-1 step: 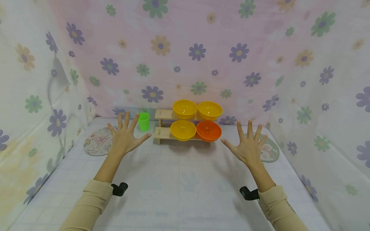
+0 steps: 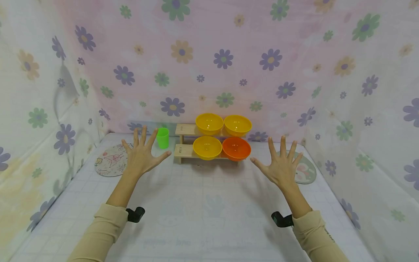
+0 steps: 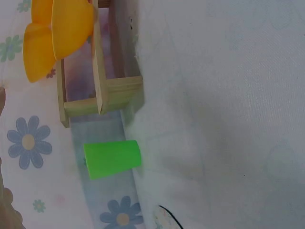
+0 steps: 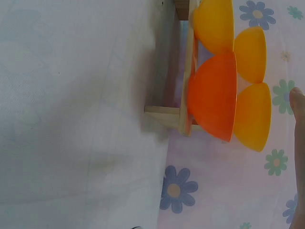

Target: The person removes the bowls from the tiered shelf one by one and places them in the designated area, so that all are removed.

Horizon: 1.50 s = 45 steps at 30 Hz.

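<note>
Head view shows the left hand (image 2: 141, 156) and right hand (image 2: 282, 168) spread flat, holding nothing, above the table (image 2: 203, 203). Between them, further back, stands a wooden rack (image 2: 183, 151) with three yellow bowls and one orange bowl (image 2: 236, 148). Left wrist view shows the green cup (image 3: 112, 159) just beside the rack; the hand itself is mostly cut off.

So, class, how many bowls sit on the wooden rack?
4: two yellow bowls on the upper shelf, one yellow bowl and one orange bowl below. None appear hidden.

Four bowls (image 2: 209, 123), one cup (image 2: 162, 138), two mats (image 2: 111, 160)
</note>
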{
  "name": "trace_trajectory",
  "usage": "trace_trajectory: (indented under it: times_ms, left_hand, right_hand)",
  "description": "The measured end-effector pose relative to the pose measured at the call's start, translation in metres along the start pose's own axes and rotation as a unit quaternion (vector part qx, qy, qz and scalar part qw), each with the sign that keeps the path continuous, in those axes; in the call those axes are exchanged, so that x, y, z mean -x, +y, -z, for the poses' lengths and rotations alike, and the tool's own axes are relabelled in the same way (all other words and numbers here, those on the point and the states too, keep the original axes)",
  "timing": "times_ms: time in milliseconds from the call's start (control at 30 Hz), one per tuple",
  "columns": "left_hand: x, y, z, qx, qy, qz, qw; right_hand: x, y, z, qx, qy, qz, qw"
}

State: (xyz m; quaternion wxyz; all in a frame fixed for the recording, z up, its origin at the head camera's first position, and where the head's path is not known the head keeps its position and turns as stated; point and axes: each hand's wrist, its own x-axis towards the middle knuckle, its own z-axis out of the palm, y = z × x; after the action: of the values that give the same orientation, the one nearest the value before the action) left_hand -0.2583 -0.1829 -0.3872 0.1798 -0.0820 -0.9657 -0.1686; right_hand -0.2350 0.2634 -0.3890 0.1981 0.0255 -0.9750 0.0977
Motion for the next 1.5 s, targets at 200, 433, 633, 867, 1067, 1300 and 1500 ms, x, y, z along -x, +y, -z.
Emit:
trace_trajectory:
  times_ms: [200,433,633,867,1067,1300,1500]
  left_hand:
    - [0.000,-0.002,0.000,-0.005,-0.001,0.001,1.0000]
    - [-0.001,-0.003,-0.002,-0.012,-0.009,0.005,0.9999]
    - [-0.003,-0.004,-0.009,0.008,-0.034,0.021,0.9992]
    - [-0.007,-0.007,-0.035,0.190,-0.029,0.033,0.9809]
    - [-0.013,0.001,-0.067,0.293,-0.021,0.068,0.9534]
    - [-0.020,0.011,-0.094,0.343,-0.047,0.109,0.9316]
    - [-0.021,0.012,-0.108,0.367,-0.043,0.107,0.9230]
  right_hand:
    - [-0.002,-0.003,-0.002,-0.003,-0.008,0.001,1.000]
    - [-0.004,-0.004,-0.006,-0.068,-0.020,0.003,0.997]
    - [-0.010,-0.003,-0.014,-0.210,-0.050,-0.001,0.976]
    - [-0.018,0.000,-0.029,-0.369,-0.091,0.003,0.925]
    - [-0.018,0.000,-0.043,-0.402,-0.122,-0.015,0.907]
    - [-0.022,-0.011,-0.052,-0.456,-0.118,0.016,0.882]
    - [-0.019,-0.028,-0.042,-0.455,-0.133,-0.006,0.880]
